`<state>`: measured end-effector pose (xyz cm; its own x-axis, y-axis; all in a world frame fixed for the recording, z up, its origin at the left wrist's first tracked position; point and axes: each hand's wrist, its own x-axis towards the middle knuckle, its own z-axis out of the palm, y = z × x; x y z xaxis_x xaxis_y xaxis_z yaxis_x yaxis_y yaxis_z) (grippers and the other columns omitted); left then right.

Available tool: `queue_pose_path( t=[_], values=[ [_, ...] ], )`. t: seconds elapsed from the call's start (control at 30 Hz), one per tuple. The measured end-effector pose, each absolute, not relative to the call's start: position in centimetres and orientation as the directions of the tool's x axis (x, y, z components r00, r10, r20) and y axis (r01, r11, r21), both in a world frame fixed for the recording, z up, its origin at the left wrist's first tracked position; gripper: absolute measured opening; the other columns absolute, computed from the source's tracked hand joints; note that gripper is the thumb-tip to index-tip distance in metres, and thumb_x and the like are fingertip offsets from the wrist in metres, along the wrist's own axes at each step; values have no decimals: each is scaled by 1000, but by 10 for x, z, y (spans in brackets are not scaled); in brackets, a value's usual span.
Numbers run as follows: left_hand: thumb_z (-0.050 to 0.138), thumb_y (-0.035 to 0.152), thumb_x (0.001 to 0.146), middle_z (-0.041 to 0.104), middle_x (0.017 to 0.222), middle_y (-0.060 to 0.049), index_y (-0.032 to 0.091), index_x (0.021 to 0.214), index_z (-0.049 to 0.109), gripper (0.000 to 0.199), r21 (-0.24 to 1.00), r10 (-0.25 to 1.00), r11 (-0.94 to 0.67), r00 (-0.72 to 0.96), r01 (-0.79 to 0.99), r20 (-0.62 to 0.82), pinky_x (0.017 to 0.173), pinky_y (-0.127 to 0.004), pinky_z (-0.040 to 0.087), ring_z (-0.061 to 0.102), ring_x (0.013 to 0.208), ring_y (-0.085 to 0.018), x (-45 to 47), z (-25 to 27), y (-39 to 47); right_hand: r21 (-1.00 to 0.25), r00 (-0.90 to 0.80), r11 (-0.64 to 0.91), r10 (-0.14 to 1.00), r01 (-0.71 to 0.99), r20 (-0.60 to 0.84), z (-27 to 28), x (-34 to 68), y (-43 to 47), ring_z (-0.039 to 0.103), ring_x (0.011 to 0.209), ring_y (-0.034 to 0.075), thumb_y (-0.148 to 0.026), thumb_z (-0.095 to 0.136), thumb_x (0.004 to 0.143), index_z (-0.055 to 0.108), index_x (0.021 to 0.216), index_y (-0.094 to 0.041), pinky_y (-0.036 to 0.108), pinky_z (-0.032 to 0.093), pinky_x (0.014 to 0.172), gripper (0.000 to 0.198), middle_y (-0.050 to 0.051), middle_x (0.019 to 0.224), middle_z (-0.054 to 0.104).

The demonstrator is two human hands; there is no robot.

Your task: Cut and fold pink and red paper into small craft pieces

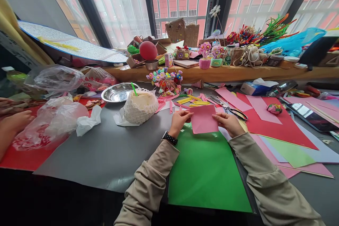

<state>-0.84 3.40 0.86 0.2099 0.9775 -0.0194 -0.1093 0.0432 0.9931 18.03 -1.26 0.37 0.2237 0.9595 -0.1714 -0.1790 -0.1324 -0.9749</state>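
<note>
A small pink sheet of paper (204,120) is held up between my two hands, roughly square with rounded lower corners. My left hand (180,120) pinches its left edge between thumb and fingers. On the opposite edge, my right hand (228,123) grips it the same way. Below the paper lies a large green sheet (206,173) on the grey table (116,159). Scissors with black handles (237,113) rest just beyond my right hand. Yellow and pink paper strips (200,103) are scattered behind the pink sheet.
Left of my hands stand a coconut in foam netting (140,107) and a metal plate (118,93). Another person's hand (19,123) is at the far left beside plastic bags (57,118). Red card (286,129) and a phone (315,116) lie to the right.
</note>
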Motion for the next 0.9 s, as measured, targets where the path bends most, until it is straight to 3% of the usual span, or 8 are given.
queue_pose_path(
  t=[0.53,0.9],
  values=[
    [68,28,48,58,54,-1,10,62,58,25,996,883,92,461,14,-88,52,-22,43,52,48,-7,-8,5,31,-996,441,69,897,-63,34,2,183,-9,48,51,9,-33,69,45,59,61,-16,21,40,48,25,-3,57,57],
    [66,26,51,57,52,0,10,63,58,22,995,939,58,342,-79,-28,53,-22,43,52,48,-8,-8,13,30,-997,377,47,926,-63,20,2,180,-11,53,57,10,-37,65,51,61,70,-18,23,44,53,27,-2,67,61]
  ],
)
